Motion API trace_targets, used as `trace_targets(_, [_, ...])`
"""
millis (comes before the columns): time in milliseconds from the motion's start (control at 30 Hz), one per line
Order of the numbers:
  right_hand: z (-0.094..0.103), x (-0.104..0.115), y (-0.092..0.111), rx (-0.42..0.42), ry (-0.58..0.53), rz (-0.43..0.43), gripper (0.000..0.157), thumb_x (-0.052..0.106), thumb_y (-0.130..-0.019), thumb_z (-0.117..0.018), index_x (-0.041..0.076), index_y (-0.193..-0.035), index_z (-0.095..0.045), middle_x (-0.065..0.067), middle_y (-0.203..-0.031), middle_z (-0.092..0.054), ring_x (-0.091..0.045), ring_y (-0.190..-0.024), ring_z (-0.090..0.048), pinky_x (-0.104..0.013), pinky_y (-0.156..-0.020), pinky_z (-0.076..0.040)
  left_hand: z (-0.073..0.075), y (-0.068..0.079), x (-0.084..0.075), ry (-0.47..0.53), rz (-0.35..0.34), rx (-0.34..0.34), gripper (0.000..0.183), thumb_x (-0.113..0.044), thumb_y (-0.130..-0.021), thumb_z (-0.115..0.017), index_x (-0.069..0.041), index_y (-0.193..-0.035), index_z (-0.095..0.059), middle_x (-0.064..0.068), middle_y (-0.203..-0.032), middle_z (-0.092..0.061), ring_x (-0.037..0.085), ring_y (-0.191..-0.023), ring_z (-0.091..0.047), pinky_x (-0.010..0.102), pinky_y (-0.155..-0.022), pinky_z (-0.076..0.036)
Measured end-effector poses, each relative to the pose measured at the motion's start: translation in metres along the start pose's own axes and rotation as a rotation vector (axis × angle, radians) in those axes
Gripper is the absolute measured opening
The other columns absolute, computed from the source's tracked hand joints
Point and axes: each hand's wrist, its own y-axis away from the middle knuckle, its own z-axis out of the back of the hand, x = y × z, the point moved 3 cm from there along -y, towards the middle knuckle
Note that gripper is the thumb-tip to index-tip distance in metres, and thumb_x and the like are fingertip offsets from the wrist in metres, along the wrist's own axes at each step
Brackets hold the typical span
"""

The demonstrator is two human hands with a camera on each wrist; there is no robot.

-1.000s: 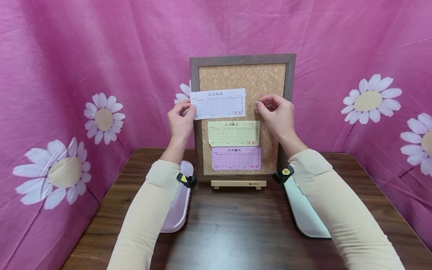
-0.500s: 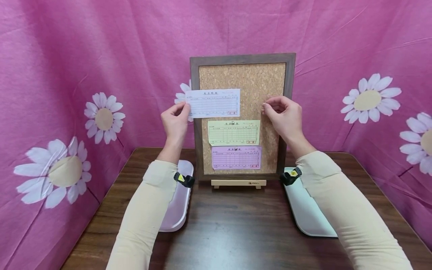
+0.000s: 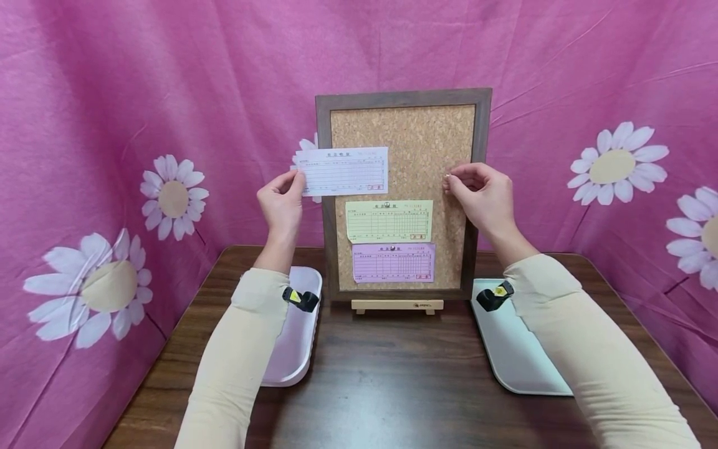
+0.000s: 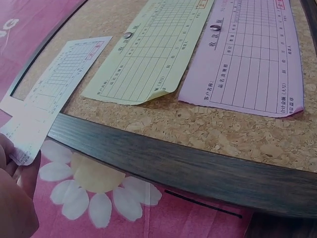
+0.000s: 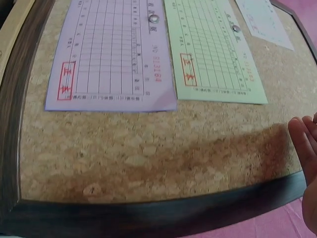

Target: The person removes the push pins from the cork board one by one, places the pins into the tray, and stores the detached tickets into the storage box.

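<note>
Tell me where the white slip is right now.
In the head view, the white slip is pinched in the left hand, in front of the left side of the brown frame, higher than the pinned green slip.

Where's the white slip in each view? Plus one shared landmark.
Head: white slip in the upper middle, pinched by the left hand.
Left wrist: white slip at left, slanting up from the left hand.
Right wrist: white slip at top right, cut by the top edge.
Shared landmark: green slip, pinned to the cork board, in all three.
</note>
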Motion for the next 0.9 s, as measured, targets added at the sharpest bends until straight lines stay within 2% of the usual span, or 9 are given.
trace_targets(300, [0.013, -0.006, 0.001, 0.014, -0.067, -0.051, 0.020, 0.004, -0.098, -0.076, -0.013, -0.109, -0.074, 0.021, -0.079, -0.076, 0.003, -0.073, -0.075, -0.014, -0.070, -0.061, 0.008, -0.002, 0.001, 0.028, 0.018, -0.035, 0.017, 0.004, -0.094, -0.076, 0.013, -0.109, -0.080, -0.002, -0.081, -0.075, -0.002, -0.069, -0.067, 0.013, -0.067, -0.057])
trace_targets(433, [0.021, -0.008, 0.002, 0.002, -0.084, -0.058, 0.019, 0.003, -0.098, -0.074, -0.012, -0.109, -0.075, 0.021, -0.081, -0.077, 0.002, -0.073, -0.076, -0.015, -0.071, -0.062, 0.009, -0.003, 0.000, 0.038, 0.020, -0.020, 0.018, 0.004, -0.096, -0.075, 0.014, -0.110, -0.078, 0.000, -0.083, -0.076, -0.001, -0.070, -0.067, 0.014, -0.067, -0.058])
trace_targets(900, [0.048, -0.017, 0.002, -0.009, -0.098, -0.048, 0.018, -0.004, -0.097, -0.073, -0.016, -0.111, -0.073, 0.019, -0.084, -0.079, 0.002, -0.074, -0.077, -0.013, -0.074, -0.061, 0.022, -0.006, -0.002, 0.045, 0.049, -0.012, 0.023, 0.003, -0.096, -0.076, 0.014, -0.116, -0.077, -0.004, -0.083, -0.076, -0.001, -0.071, -0.069, 0.014, -0.068, -0.060])
